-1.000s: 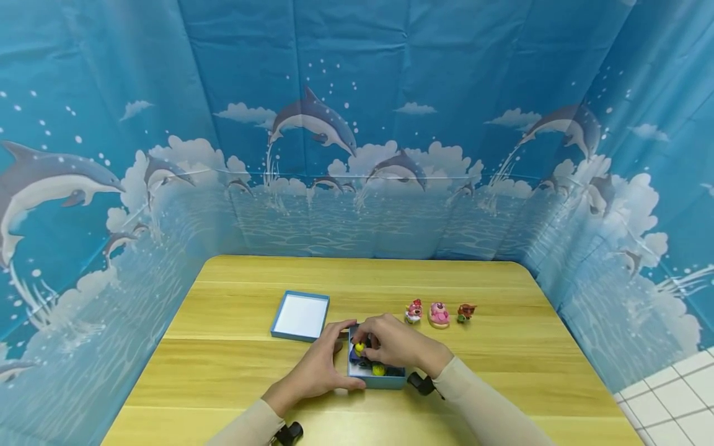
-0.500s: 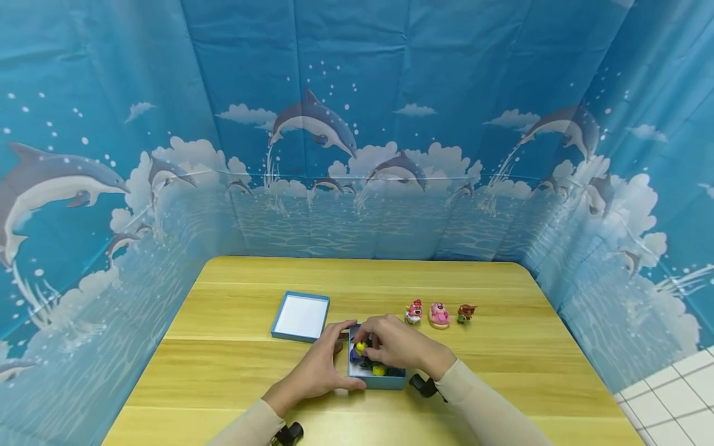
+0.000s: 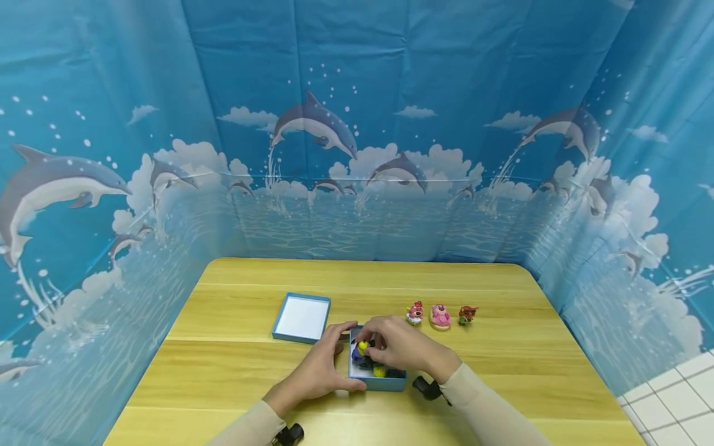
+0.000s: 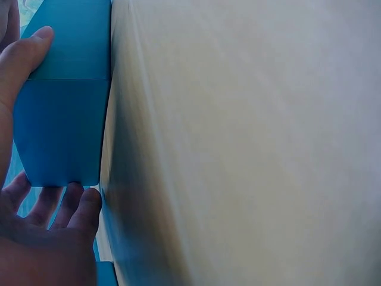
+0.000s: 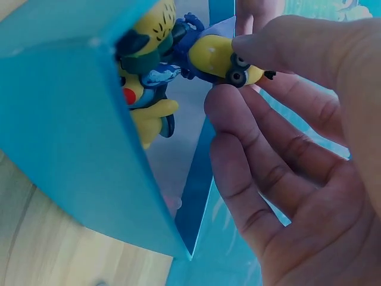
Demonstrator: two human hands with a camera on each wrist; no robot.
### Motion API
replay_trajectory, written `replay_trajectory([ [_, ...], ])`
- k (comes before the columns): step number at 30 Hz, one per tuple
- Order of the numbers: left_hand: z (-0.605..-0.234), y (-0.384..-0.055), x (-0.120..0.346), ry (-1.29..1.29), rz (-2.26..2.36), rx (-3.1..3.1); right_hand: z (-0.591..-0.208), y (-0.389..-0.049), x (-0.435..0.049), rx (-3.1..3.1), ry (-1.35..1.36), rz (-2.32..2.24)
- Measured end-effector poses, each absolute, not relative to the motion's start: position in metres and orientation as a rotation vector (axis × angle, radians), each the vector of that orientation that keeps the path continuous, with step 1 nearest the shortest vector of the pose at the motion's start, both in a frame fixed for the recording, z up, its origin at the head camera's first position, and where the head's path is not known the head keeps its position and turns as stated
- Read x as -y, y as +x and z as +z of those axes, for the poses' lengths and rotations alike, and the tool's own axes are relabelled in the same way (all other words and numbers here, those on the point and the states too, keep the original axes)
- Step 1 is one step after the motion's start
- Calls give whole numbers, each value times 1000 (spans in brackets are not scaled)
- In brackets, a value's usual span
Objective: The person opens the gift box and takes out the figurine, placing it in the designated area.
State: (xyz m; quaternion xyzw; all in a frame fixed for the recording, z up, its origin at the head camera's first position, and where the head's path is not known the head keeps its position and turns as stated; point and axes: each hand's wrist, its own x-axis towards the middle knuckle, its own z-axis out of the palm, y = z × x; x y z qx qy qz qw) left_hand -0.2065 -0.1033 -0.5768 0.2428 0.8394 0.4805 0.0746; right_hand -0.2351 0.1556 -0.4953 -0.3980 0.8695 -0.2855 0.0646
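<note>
Two bare hands meet at one small blue box point(image 3: 385, 384) in the head view. We see the left hand point(image 3: 317, 370) spread wide round the box's left end, holding it with the thumb on the near wall and the fingers at the far side. Coming in from the box's right, the right hand point(image 3: 404, 342) keeps a narrow pinch on a yellow and blue toy point(image 3: 359, 353), which we find over the left part of the box. Past the box's far left corner lies the lid point(image 3: 302, 317), white inside with a blue rim. Beyond the box to its right we count a red-topped figure point(image 3: 415, 313), a pink figure point(image 3: 439, 316) and a brown figure point(image 3: 467, 314), in a row. Under the box is a yellow table point(image 3: 223, 365); well behind it hangs a blue dolphin curtain point(image 3: 357, 229).

From the left wrist, we look along the box's left wall, the thumb lying on the near wall and the fingertips at the far edge.

From the right wrist, we see the thumb and fingers pinching the toy, its goggle eyes out past the box's rim. Beside it, inside the box, we make out a speckled toy point(image 5: 156, 28) and a red-cheeked toy point(image 5: 146, 122); whether the toys touch we cannot tell.
</note>
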Motion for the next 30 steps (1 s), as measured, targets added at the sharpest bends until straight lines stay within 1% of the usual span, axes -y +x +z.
replay_trajectory([
  [17, -577, -209, 106, 726, 1465, -2496, -494, -237, -162, -2639, -1207, -959],
  [30, -575, -210, 106, 722, 1468, -2487, -491, -237, -174, -2746, -1210, -908],
])
